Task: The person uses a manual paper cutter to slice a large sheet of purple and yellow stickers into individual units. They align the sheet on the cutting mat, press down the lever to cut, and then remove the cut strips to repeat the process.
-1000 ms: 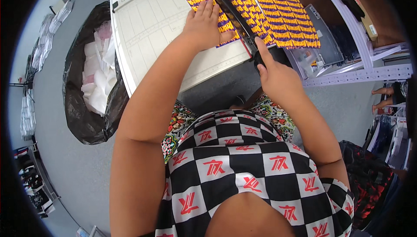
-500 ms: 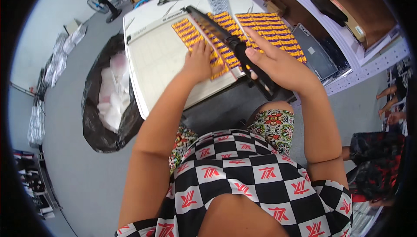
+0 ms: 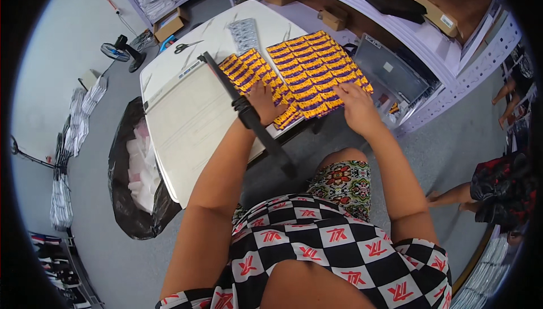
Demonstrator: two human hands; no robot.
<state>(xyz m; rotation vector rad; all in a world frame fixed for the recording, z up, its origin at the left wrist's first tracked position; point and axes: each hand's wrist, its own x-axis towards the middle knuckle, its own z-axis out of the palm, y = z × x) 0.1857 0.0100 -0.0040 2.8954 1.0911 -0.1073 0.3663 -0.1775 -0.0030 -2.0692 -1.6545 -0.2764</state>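
Note:
A paper cutter with a cream board (image 3: 186, 125) lies on the white table. Its long black blade arm (image 3: 246, 111) is raised and crosses over my left wrist. Just right of the arm, my left hand (image 3: 262, 104) rests with fingers apart on cut strips (image 3: 249, 67) of yellow-and-purple printed sheet. A larger sheet (image 3: 311, 63) of the same print lies beside them, overhanging the table's near right edge. My right hand (image 3: 357, 108) touches that sheet near its right edge, fingers stretched out over it; the underside of the hand is hidden.
Scissors (image 3: 188, 47) and a patterned grey sheet (image 3: 244, 34) lie farther back on the white table (image 3: 212, 31). A black bag (image 3: 127, 207) of white scraps stands at the left. At the right are a grey-lidded bin (image 3: 390, 68) and a lilac shelf (image 3: 441, 97). Another person's legs (image 3: 452, 196) show far right.
My right hand has let go of the blade arm and moved onto the larger sheet. The arm has swung left, over my left wrist. My left hand has moved right onto the strips.

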